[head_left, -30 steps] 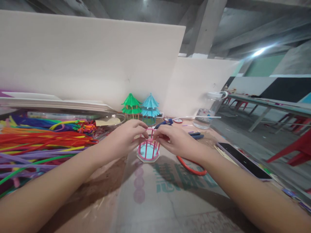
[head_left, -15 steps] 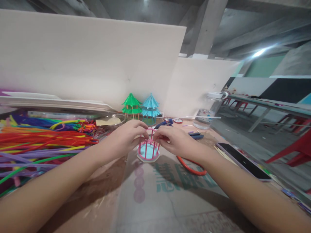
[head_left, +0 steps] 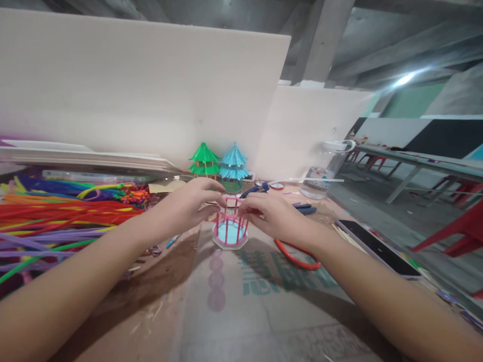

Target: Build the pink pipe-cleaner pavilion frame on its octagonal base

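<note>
A small pink pavilion frame [head_left: 226, 232] with thin posts and a top ring stands upright on an octagonal base [head_left: 231, 247] with a light-blue floor. My left hand [head_left: 198, 201] is at the frame's upper left, its fingers apart and the fingertips close to the ring; contact there is hard to make out. On the other side, my right hand [head_left: 269, 212] has thumb and fingers pinched on the upper right of the frame. Behind it stand a green model pavilion [head_left: 204, 157] and a blue model pavilion [head_left: 234, 163], each with a tiered roof.
Many coloured pipe cleaners [head_left: 68, 216] lie at the left. Dark-blue-handled pliers [head_left: 254, 190] rest behind the hands. To the right are a red-orange loop [head_left: 296, 256], a phone [head_left: 377, 249] and a clear water bottle [head_left: 320, 173]. White boards [head_left: 143, 95] rise at the back.
My left hand has shifted slightly up and left, its thumb and fingers opening off the frame's posts. My right hand stays at the upper right. The frame has barely moved.
</note>
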Demonstrator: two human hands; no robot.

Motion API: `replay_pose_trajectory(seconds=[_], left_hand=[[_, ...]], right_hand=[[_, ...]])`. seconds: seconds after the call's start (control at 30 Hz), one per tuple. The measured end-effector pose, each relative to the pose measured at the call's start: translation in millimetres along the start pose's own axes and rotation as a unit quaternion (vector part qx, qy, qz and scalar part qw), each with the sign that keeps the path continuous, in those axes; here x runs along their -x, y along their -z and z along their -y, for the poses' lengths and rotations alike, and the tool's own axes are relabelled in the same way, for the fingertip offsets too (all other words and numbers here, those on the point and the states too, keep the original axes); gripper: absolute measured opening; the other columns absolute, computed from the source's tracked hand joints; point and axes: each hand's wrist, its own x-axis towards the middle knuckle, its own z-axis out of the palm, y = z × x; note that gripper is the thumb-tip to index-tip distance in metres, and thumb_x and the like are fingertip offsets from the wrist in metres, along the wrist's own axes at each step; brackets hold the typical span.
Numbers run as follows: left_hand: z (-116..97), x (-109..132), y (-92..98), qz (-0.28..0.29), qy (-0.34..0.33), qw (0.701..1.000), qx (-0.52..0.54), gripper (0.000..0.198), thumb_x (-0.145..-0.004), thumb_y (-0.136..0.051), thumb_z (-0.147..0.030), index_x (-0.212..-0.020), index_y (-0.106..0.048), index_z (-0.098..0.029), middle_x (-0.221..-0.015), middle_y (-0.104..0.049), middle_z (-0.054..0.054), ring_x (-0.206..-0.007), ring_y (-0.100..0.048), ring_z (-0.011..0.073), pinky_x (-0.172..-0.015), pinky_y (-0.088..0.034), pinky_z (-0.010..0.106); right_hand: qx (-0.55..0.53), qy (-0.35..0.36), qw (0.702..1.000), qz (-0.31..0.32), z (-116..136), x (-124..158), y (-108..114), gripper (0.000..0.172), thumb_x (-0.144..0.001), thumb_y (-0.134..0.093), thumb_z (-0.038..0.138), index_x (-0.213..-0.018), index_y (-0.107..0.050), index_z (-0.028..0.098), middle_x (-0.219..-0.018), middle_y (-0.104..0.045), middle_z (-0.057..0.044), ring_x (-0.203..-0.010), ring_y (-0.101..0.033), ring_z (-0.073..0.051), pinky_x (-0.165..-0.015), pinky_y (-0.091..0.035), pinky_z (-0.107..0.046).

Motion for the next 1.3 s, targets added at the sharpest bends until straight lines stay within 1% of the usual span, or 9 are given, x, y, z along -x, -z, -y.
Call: replay_pose_trajectory(seconds=[0.27,0.33,0.47,0.6,0.83,1.0,1.1,1.17,1.3], left_hand=[[10.5,10.2,23.5,0.142,0.218,0.964,-0.050,0.022,-0.085,-0.052,-0.030,-0.092,-0.072,-0.023,-0.089,-0.072,0.001,-0.080,-0.064,0.0173,-0.064,-0.043,0.024],[12.4,10.7,23.4,0.140,0.235,0.960,-0.058,0.022,-0.085,-0.053,-0.032,-0.092,-0.072,-0.024,-0.089,-0.073,0.000,-0.079,-0.065,0.0175,-0.063,-0.042,0.024],[4.8,5.3,17.7,0.053,0.193,0.979,-0.036,0.021,-0.087,-0.053,-0.031,-0.092,-0.071,-0.022,-0.090,-0.072,0.002,-0.083,-0.064,0.0169,-0.067,-0.045,0.023],[-8.8,0.7,6.2,-0.012,0.056,0.998,-0.024,0.021,-0.091,-0.052,-0.026,-0.097,-0.071,-0.020,-0.092,-0.069,0.004,-0.086,-0.063,0.0165,-0.074,-0.047,0.026],[-13.1,2.2,-14.8,-0.033,-0.003,0.999,-0.024,0.026,-0.095,-0.046,-0.026,-0.103,-0.071,-0.021,-0.095,-0.067,0.008,-0.086,-0.062,0.0173,-0.072,-0.048,0.027],[-1.3,2.5,3.0,0.034,0.073,0.994,-0.070,0.023,-0.090,-0.051,-0.025,-0.093,-0.073,-0.020,-0.092,-0.069,0.006,-0.084,-0.063,0.0183,-0.072,-0.045,0.027],[15.1,7.9,11.2,0.160,0.190,0.965,-0.082,0.022,-0.086,-0.053,-0.027,-0.086,-0.074,-0.022,-0.084,-0.072,0.004,-0.076,-0.064,0.0183,-0.065,-0.043,0.025],[25.2,13.4,5.9,0.225,0.228,0.945,-0.066,0.021,-0.080,-0.054,-0.020,-0.083,-0.075,-0.023,-0.079,-0.073,0.003,-0.069,-0.064,0.0169,-0.061,-0.042,0.023],[32.8,22.0,-24.4,0.241,0.231,0.941,-0.063,0.017,-0.072,-0.058,-0.016,-0.074,-0.074,-0.022,-0.075,-0.073,0.004,-0.073,-0.066,0.0182,-0.065,-0.044,0.023]], right_hand=[[-0.015,-0.003,1.000,0.009,-1.5,0.4,-1.6,0.016,-0.085,-0.056,0.005,-0.085,-0.066,0.018,-0.084,-0.069,-0.003,-0.077,-0.061,-0.014,-0.068,-0.041,-0.024],[-0.016,-0.005,1.000,0.012,-1.6,0.7,-1.7,0.017,-0.085,-0.055,0.005,-0.085,-0.065,0.018,-0.085,-0.068,-0.003,-0.078,-0.061,-0.015,-0.069,-0.041,-0.024],[-0.007,0.000,1.000,0.007,-1.5,0.1,-1.3,0.016,-0.085,-0.055,0.006,-0.085,-0.065,0.018,-0.084,-0.068,-0.003,-0.077,-0.061,-0.015,-0.067,-0.041,-0.024],[0.009,0.007,1.000,0.006,-0.7,-1.1,-1.1,0.018,-0.082,-0.055,0.002,-0.082,-0.064,0.018,-0.082,-0.068,-0.003,-0.075,-0.059,-0.015,-0.065,-0.040,-0.023],[0.006,0.019,1.000,-0.004,-1.4,-0.4,-2.3,0.021,-0.083,-0.053,0.001,-0.084,-0.065,0.018,-0.081,-0.067,-0.002,-0.075,-0.059,-0.014,-0.066,-0.040,-0.023],[0.015,0.008,1.000,-0.008,-1.4,-0.4,-0.4,0.016,-0.085,-0.055,0.006,-0.084,-0.065,0.019,-0.081,-0.068,-0.002,-0.074,-0.059,-0.014,-0.065,-0.039,-0.024],[0.011,0.005,1.000,-0.013,-1.5,0.0,0.3,0.016,-0.085,-0.055,0.007,-0.084,-0.065,0.018,-0.080,-0.067,-0.002,-0.073,-0.059,-0.014,-0.066,-0.040,-0.024],[0.012,0.007,1.000,-0.013,-1.7,0.5,-0.3,0.018,-0.084,-0.054,0.004,-0.083,-0.065,0.019,-0.079,-0.067,-0.002,-0.073,-0.060,-0.014,-0.066,-0.040,-0.024],[0.015,-0.005,1.000,-0.001,-1.2,1.0,-0.8,0.019,-0.083,-0.053,0.004,-0.084,-0.065,0.018,-0.082,-0.068,-0.003,-0.076,-0.061,-0.015,-0.068,-0.042,-0.025]])
